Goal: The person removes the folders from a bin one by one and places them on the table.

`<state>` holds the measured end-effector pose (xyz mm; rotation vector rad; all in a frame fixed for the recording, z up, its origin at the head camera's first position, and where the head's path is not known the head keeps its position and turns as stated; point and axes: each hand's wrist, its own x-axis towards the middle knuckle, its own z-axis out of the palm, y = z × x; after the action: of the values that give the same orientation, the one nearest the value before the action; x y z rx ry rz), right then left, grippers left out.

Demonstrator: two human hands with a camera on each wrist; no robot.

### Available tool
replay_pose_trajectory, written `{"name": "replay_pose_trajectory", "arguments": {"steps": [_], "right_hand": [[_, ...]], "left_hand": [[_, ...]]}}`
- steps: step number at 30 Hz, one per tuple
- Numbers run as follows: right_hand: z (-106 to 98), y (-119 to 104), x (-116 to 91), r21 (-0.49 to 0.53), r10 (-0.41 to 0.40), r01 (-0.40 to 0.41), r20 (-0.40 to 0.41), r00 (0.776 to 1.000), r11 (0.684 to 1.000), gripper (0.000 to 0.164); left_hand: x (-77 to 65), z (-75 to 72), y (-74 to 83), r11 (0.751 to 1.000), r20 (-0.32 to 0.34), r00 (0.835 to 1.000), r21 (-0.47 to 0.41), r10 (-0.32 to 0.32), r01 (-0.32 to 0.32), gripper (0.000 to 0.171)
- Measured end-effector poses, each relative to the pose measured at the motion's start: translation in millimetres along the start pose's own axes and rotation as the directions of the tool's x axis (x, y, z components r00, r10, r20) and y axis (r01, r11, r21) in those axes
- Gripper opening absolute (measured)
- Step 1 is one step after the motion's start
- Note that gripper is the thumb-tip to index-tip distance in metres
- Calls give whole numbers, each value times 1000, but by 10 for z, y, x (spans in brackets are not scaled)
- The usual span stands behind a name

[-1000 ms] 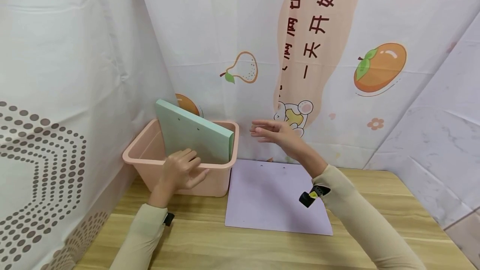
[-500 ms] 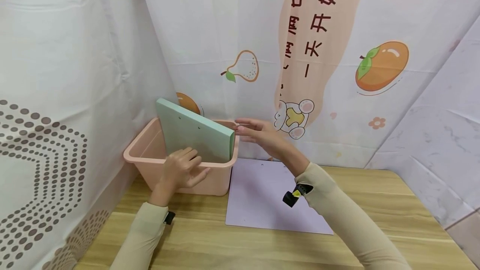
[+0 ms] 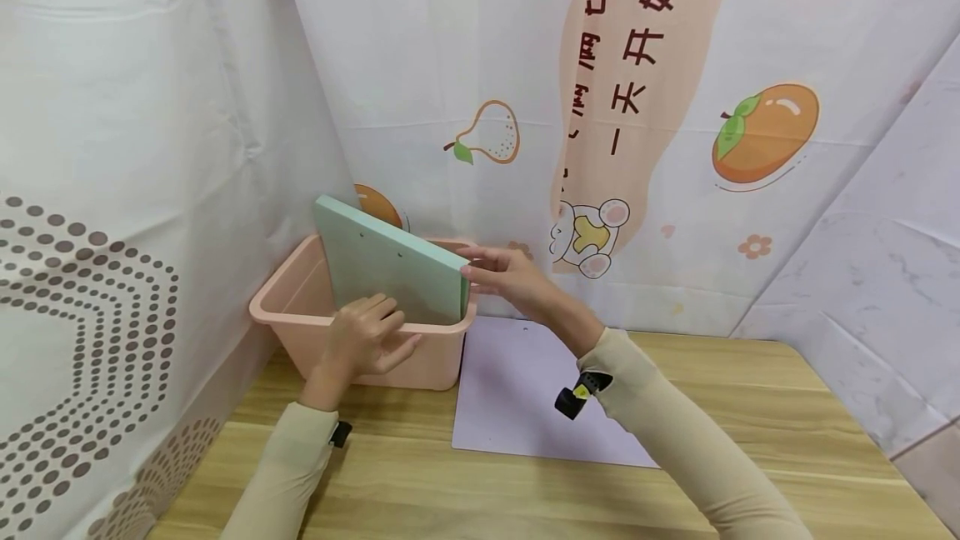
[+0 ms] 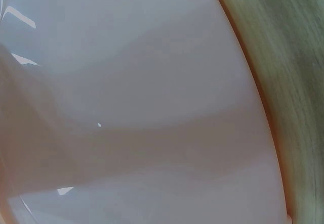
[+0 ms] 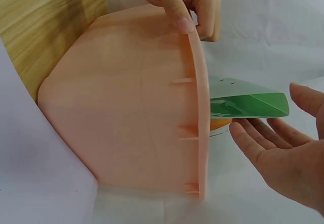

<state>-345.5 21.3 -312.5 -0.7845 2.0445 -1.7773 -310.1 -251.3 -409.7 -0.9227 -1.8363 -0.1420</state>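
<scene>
A mint-green file folder (image 3: 390, 269) with two small holes stands slanted inside a pink plastic bin (image 3: 427, 361). My left hand (image 3: 362, 332) grips the bin's front rim; the right wrist view shows its thumb outside the wall and its fingers curled over the inside. My right hand (image 3: 517, 280) is at the folder's right end. In the right wrist view, its fingers lie along the folder's (image 5: 248, 106) back side, and the thumb stands slightly apart from the end. The bin's glossy wall (image 4: 162, 92) fills most of the left wrist view.
A flat lilac sheet (image 3: 517, 394) with a hole near its back edge lies right of the bin on the wooden table (image 3: 450, 498). Printed curtains (image 3: 420, 65) hang behind and to the left. A marbled panel (image 3: 870, 273) stands at the right.
My right hand has moved left, from above the lilac sheet to the folder's right end. The left hand stays on the bin's rim.
</scene>
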Motion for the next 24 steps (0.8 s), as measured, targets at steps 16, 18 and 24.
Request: {"name": "replay_pose_trajectory", "arguments": {"steps": [16,18,24], "right_hand": [[44,49,52,9,32,-32,-14,999,999,37],[41,51,60,12,39,-39,-19,999,999,37],[31,43,74,23,60,-59,-36,998,998,37]], "left_hand": [[-2,8,-5,1000,-1,1000,9,3,-3,50],[-5,9,-6,1000,-2,1000,6,5,-5,49],[-7,9,-7,1000,-11,1000,-3,7,-7,49]]}}
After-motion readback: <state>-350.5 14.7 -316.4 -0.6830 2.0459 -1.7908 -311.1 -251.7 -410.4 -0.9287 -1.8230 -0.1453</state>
